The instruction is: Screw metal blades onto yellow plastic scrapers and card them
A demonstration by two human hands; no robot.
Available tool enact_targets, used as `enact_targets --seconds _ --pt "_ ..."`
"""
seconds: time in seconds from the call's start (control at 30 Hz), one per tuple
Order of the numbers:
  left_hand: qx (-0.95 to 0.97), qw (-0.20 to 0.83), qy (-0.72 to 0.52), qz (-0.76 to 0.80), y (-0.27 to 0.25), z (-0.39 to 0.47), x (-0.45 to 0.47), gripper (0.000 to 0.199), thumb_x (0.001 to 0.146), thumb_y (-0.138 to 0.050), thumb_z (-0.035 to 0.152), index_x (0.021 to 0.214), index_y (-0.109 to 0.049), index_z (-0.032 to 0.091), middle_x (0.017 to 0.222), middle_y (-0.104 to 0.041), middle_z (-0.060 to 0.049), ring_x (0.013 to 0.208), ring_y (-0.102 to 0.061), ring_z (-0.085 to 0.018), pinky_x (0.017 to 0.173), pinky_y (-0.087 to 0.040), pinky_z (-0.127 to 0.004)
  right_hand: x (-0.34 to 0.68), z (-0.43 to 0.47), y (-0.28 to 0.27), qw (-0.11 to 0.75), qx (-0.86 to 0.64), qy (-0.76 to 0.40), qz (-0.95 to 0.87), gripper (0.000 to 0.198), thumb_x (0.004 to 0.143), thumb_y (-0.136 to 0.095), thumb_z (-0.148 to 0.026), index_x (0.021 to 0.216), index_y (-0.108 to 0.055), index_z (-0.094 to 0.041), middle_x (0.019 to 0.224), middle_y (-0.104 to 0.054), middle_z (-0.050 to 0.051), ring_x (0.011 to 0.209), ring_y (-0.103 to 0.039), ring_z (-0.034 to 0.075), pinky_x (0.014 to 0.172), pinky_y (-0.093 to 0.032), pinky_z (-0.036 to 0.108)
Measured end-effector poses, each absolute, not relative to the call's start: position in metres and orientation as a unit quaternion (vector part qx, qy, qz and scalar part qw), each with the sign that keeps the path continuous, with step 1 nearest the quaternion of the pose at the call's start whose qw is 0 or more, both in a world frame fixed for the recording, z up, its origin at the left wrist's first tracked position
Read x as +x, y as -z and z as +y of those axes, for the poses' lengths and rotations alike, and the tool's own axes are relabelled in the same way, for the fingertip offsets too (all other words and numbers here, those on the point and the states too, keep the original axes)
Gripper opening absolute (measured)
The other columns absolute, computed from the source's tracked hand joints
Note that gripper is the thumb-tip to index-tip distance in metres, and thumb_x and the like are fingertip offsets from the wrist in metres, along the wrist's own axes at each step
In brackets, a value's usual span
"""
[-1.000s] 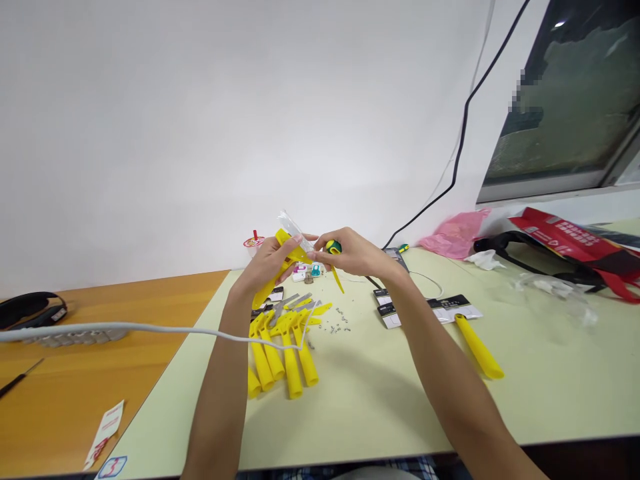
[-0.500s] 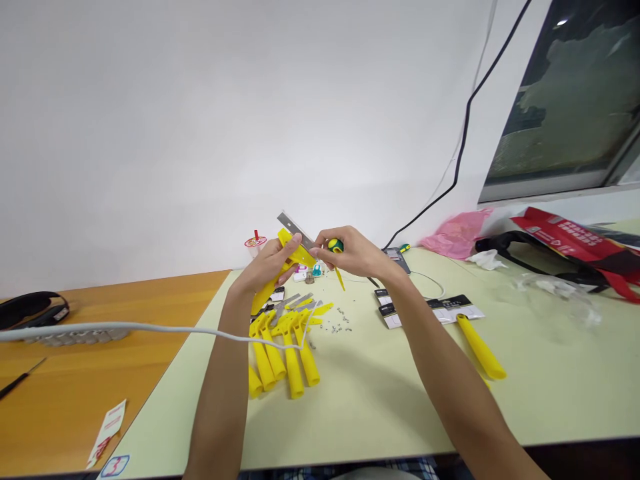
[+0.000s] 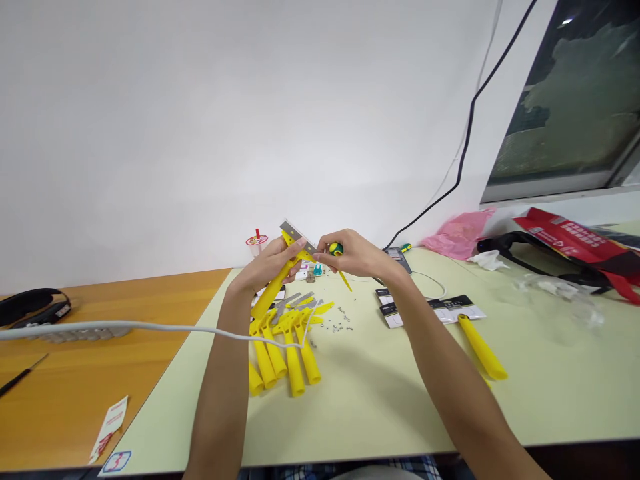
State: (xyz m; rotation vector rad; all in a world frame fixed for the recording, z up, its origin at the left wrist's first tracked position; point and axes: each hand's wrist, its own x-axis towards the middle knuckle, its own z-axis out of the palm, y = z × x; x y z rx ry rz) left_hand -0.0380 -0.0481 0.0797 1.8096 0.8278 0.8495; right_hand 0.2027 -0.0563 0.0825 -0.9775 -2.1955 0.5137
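Observation:
My left hand (image 3: 267, 265) is closed around a yellow plastic scraper (image 3: 270, 293), its handle slanting down to the left. Its thumb presses a flat metal strip with holes (image 3: 295, 235) against the scraper's wide head. In my right hand (image 3: 353, 253) is a screwdriver (image 3: 336, 249) with a green and yellow handle, its yellow shaft pointing down to the right. The right fingertips touch the strip's lower right end. Below the hands, several more yellow scraper handles (image 3: 295, 363) lie on the table among grey metal pieces (image 3: 287, 303). Small screws (image 3: 343, 320) are scattered beside them.
A white cable (image 3: 150, 327) crosses in front of my left forearm. Black-and-white packages (image 3: 445, 308) and a yellow handle (image 3: 483, 347) lie right of my right forearm. Further right are a pink bag (image 3: 457, 233) and a red bag (image 3: 575, 243). A lidded cup (image 3: 256, 243) stands behind.
The metal strip now lies flatter against the scraper's head, and the scraper has turned so more of its handle shows. The right hand has barely moved, still with the screwdriver.

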Motion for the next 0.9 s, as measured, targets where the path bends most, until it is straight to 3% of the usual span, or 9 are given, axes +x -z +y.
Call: enact_targets --seconds 0.17,0.4,0.57,0.7,0.9 --pt "0.712 0.442 -0.435 0.329 -0.078 -0.046 -0.034 0.046 0.094 -0.086 0.06 0.094 -0.066 0.018 0.063 -0.059 0.002 0.048 -0.049 -0.009 0.046 -0.039 -0.022 0.206 -0.052 -0.08 0.343 -0.388 -0.191 -0.834 0.031 0.101 -0.069 -0.047 0.084 -0.071 -0.021 0.068 -0.069 0.0 0.061 -0.054 0.014 0.063 -0.036 0.032" --pt "0.665 0.425 -0.505 0.349 -0.079 -0.044 -0.029 0.049 0.083 -0.096 0.058 0.093 -0.073 0.015 0.066 -0.065 -0.002 0.051 -0.057 -0.011 0.045 -0.044 -0.023 0.21 -0.051 -0.082 0.37 -0.417 -0.193 -0.808 0.038 0.1 -0.074 -0.058 0.089 -0.072 -0.022 0.078 -0.073 0.002 0.056 -0.05 0.012 0.055 -0.038 0.031" --pt "0.648 0.432 -0.503 0.375 -0.079 -0.041 -0.03 0.046 0.081 -0.097 0.053 0.092 -0.075 0.014 0.066 -0.066 -0.002 0.048 -0.055 -0.01 0.044 -0.044 -0.023 0.219 -0.061 -0.09 0.394 -0.426 -0.254 -0.773 0.033 0.098 -0.079 -0.054 0.107 -0.074 -0.022 0.097 -0.081 0.006 0.049 -0.049 0.01 0.043 -0.038 0.03" --pt "0.65 0.438 -0.491 0.38 -0.076 -0.038 -0.031 0.044 0.086 -0.094 0.052 0.093 -0.077 0.012 0.067 -0.067 -0.003 0.047 -0.053 -0.009 0.043 -0.042 -0.023 0.229 -0.072 -0.097 0.429 -0.399 -0.264 -0.766 0.033 0.093 -0.085 -0.047 0.113 -0.077 -0.023 0.117 -0.083 0.008 0.062 -0.057 0.013 0.043 -0.042 0.028" --pt "0.658 0.46 -0.475 0.36 -0.069 -0.03 -0.031 0.051 0.081 -0.097 0.055 0.096 -0.079 0.01 0.084 -0.076 -0.012 0.059 -0.06 -0.012 0.046 -0.044 -0.022 0.23 -0.087 -0.103 0.526 -0.358 -0.215 -0.741 0.041 0.095 -0.081 -0.061 0.107 -0.076 -0.022 0.1 -0.084 0.01 0.063 -0.063 0.016 0.045 -0.04 0.03"
